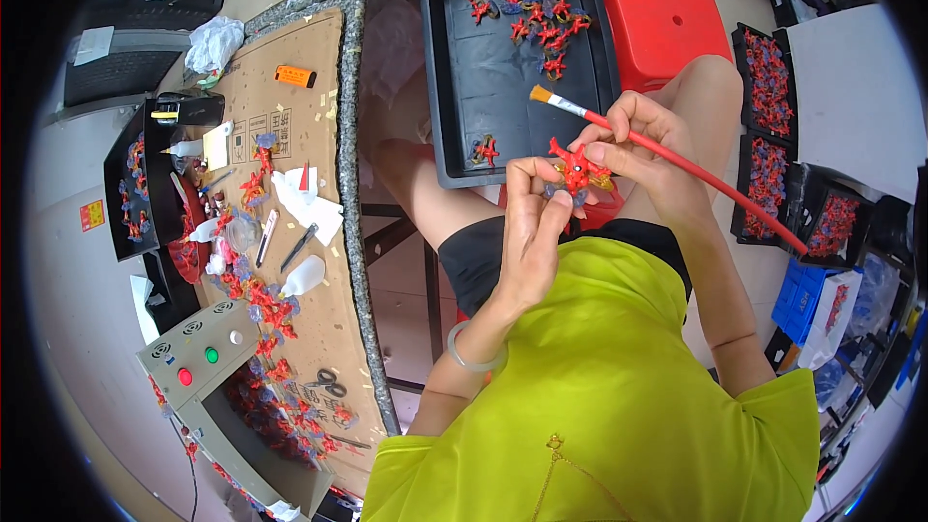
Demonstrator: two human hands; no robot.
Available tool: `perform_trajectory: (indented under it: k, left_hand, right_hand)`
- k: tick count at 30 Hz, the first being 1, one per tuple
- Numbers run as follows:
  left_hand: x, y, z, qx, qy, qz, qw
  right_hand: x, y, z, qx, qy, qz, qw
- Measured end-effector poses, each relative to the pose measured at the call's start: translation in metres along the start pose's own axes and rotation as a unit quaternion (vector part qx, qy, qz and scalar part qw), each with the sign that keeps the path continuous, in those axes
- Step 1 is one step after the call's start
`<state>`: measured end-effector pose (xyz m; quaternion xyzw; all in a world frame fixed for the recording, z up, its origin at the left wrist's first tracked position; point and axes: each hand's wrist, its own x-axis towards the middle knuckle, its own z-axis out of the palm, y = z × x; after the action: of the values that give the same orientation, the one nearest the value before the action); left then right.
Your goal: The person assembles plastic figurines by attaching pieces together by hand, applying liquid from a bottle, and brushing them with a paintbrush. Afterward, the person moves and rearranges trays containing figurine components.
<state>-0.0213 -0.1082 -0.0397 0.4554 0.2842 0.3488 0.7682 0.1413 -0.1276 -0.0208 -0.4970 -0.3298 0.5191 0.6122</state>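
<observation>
Between my two hands, above my lap, is a small red figurine (pixel 577 170) with yellow and bluish parts at its base. My left hand (pixel 534 222) pinches its lower left side with thumb and fingers. My right hand (pixel 646 147) grips its upper right side, and a long red-handled paintbrush (pixel 710 179) lies across the same hand. The brush's tan bristles point up and left, over a black tray (pixel 474 77). Several similar red figurines (pixel 546 14) lie in the tray's far part, and a single figurine (pixel 485 150) sits at its near left corner.
A cardboard-covered bench (pixel 319 329) on the left bears figurines, white bottles, a cutter, scissors (pixel 331 384) and an orange box (pixel 295 76). A grey machine (pixel 198 353) with coloured buttons stands there. A red stool (pixel 667 24) is beyond the tray; crates of figurines (pixel 768 82) line the right.
</observation>
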Motion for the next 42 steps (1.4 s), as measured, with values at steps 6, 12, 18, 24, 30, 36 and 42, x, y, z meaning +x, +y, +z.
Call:
perform_trajectory:
  k: [6, 12, 18, 24, 30, 36, 42]
  left_hand:
    - [0.001, 0.003, -0.006, -0.165, -0.051, -0.067, 0.983]
    - [0.008, -0.003, -0.016, -0.402, -0.159, -0.164, 0.887]
    - [0.004, 0.002, -0.005, -0.199, -0.063, -0.07, 0.975]
    - [0.003, 0.007, 0.002, -0.067, -0.047, -0.056, 0.995]
    - [0.005, 0.007, 0.0, -0.077, -0.031, -0.042, 0.996]
    - [0.005, 0.007, 0.002, -0.074, -0.029, -0.035, 0.996]
    - [0.006, 0.005, 0.001, -0.064, -0.014, -0.018, 0.998]
  right_hand:
    - [0.004, -0.003, -0.003, 0.078, -0.059, 0.046, 0.994]
    - [0.005, -0.003, -0.001, 0.055, -0.073, 0.008, 0.996]
    - [0.005, -0.011, -0.003, -0.025, -0.021, 0.046, 0.998]
    - [0.003, -0.012, -0.002, -0.034, -0.009, 0.05, 0.998]
    - [-0.006, -0.03, -0.016, -0.102, 0.053, -0.119, 0.986]
    - [-0.025, -0.046, -0.008, -0.107, -0.017, -0.199, 0.974]
    - [-0.024, -0.047, -0.007, -0.361, 0.027, -0.209, 0.909]
